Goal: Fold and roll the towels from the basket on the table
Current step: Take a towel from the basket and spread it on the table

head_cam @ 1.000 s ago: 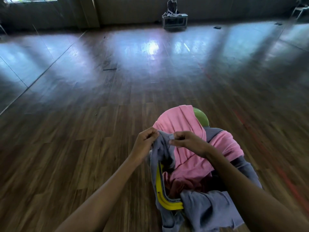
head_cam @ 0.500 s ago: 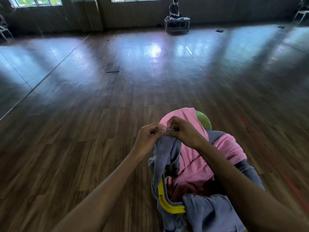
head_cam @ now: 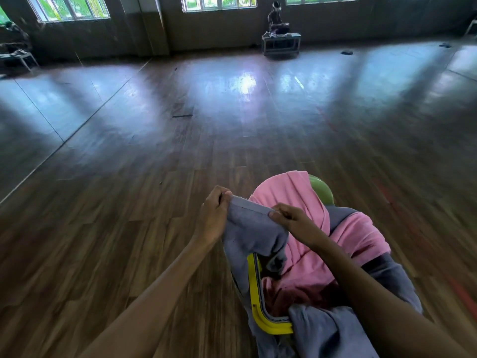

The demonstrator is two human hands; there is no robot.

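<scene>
A yellow-rimmed basket (head_cam: 254, 301) sits low at the right, heaped with towels. A grey towel (head_cam: 254, 229) hangs out over its left rim. My left hand (head_cam: 213, 218) pinches one end of the towel's hemmed top edge, and my right hand (head_cam: 293, 220) pinches the same edge a short way to the right, so the hem is stretched between them above the basket. A pink towel (head_cam: 291, 202) is draped over the pile behind my hands. More grey cloth (head_cam: 325, 332) spills over the front of the basket.
A green rounded object (head_cam: 322, 189) pokes out behind the pink towel. Dark wooden floor (head_cam: 129, 215) spreads to the left and ahead. A low bench with a seated person (head_cam: 280, 34) stands by the far wall under windows.
My hands met at the grey towel's edge half a second ago and have now drawn apart along the hem, stretching it. The camera has tilted up, showing the far wall.
</scene>
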